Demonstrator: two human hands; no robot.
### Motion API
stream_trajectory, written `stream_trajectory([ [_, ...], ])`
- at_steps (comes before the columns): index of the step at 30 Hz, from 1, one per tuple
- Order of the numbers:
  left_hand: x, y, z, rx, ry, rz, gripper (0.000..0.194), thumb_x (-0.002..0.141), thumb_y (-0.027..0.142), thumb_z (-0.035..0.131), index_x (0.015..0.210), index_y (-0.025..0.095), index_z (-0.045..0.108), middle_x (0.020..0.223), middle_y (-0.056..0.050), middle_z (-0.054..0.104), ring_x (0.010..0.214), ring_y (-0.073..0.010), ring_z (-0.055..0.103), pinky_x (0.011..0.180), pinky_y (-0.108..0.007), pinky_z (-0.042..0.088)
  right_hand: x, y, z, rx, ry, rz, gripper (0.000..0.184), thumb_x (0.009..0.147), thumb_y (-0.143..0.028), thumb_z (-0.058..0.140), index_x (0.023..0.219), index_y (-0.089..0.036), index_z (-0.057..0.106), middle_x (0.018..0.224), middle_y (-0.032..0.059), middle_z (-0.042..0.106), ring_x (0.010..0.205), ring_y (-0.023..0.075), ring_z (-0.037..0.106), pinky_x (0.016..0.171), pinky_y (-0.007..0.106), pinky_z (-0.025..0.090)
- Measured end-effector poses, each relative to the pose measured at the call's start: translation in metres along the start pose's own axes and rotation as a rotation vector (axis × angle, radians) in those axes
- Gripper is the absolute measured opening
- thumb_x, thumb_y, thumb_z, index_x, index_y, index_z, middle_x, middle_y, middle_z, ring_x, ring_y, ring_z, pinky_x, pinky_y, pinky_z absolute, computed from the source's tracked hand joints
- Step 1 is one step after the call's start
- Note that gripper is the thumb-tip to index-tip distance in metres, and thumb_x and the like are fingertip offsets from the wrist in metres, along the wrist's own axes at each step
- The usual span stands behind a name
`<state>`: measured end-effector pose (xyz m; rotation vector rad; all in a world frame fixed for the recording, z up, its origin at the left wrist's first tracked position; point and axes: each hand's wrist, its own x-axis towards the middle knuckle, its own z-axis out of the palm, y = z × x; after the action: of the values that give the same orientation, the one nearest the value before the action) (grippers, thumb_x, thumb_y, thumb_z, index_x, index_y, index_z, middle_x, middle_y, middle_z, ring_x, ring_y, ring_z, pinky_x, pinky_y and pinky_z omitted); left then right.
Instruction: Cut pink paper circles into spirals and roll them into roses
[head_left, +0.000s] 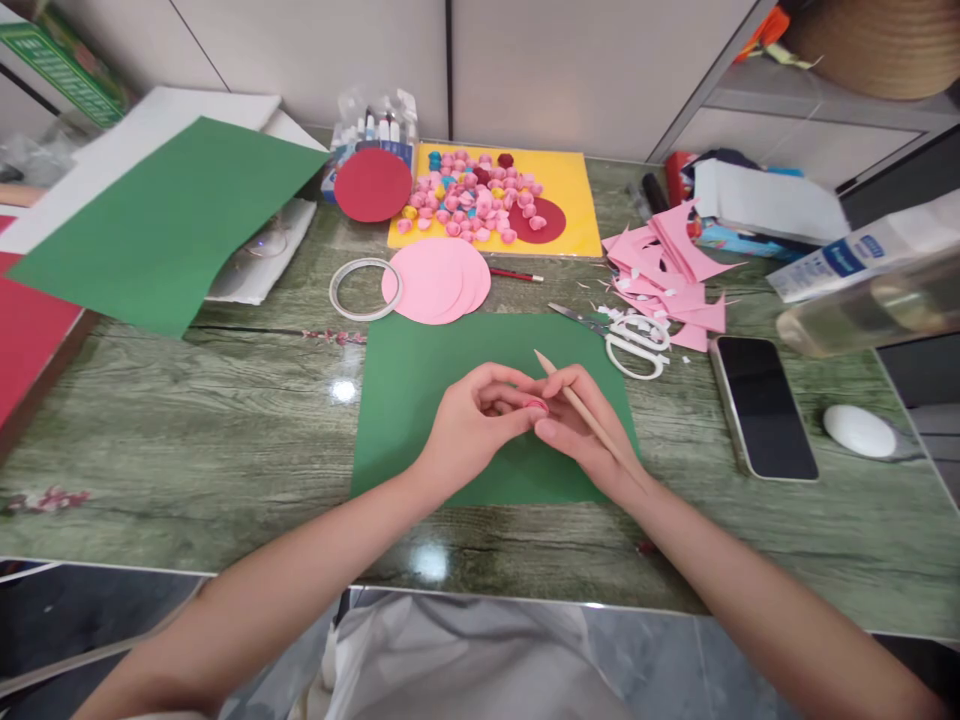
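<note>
Small red-pink piece (537, 405) is held above the green sheet (405, 430), just off its centre toward 3 o'clock. It is pinched between thumb and fingers of the nearly closed left hand (489, 405); by the curled right hand (583, 425), a wooden stick (586, 411) is held, tip toward 11 o'clock (whether the piece is also touched there cannot be told). Piece is judged paper-like: light, soft, easily crushed, best taken lightly by its outer edge. Stick is judged light, stiff, best gripped mid-shaft.
</note>
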<state>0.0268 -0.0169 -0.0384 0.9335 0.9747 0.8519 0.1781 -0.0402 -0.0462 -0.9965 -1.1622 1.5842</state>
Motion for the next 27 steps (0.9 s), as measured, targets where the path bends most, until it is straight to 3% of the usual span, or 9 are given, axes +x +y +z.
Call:
stream_trajectory([
  [6,0.003,-0.003,-0.001,0.082,0.013,0.02,0.03,0.062,0.023,0.075,0.084,0.018,0.055,0.064,0.002,0.065,0.046,-0.0041,0.04,0.048,-0.019,0.03,0.005,0.004,-0.003,0.098,-0.037,0.046,0.033,0.072,-0.023,0.072,0.083,-0.024,0.042,0.105,0.0024,0.061,0.089,0.0172,0.063,0.082,0.036,0.05],
  [16,0.003,0.0,0.0,0.053,-0.019,-0.037,0.029,0.059,0.017,0.074,0.076,0.017,0.05,0.064,0.002,0.065,0.046,-0.0033,0.042,0.047,-0.018,0.029,0.006,0.007,-0.004,0.131,-0.077,0.038,0.037,0.07,-0.026,0.073,0.08,-0.024,0.038,0.117,0.0024,0.059,0.081,0.0139,0.065,0.077,0.034,0.053],
  [24,0.003,0.0,0.001,-0.027,-0.04,-0.037,0.027,0.064,0.02,0.071,0.081,0.017,0.051,0.069,0.002,0.062,0.058,-0.0101,0.059,0.049,-0.02,0.045,0.008,0.007,-0.01,0.106,0.01,0.06,0.029,0.076,-0.033,0.067,0.081,-0.024,0.041,0.107,0.0034,0.063,0.073,0.0132,0.062,0.069,0.034,0.052],
  [27,0.004,0.0,0.001,0.0,-0.049,-0.034,0.026,0.066,0.023,0.071,0.082,0.016,0.052,0.074,-0.001,0.065,0.057,-0.0095,0.059,0.051,-0.022,0.048,0.009,0.006,-0.011,0.076,0.03,0.058,0.028,0.075,-0.032,0.068,0.081,-0.024,0.042,0.105,0.0035,0.064,0.076,0.0141,0.062,0.069,0.033,0.052],
])
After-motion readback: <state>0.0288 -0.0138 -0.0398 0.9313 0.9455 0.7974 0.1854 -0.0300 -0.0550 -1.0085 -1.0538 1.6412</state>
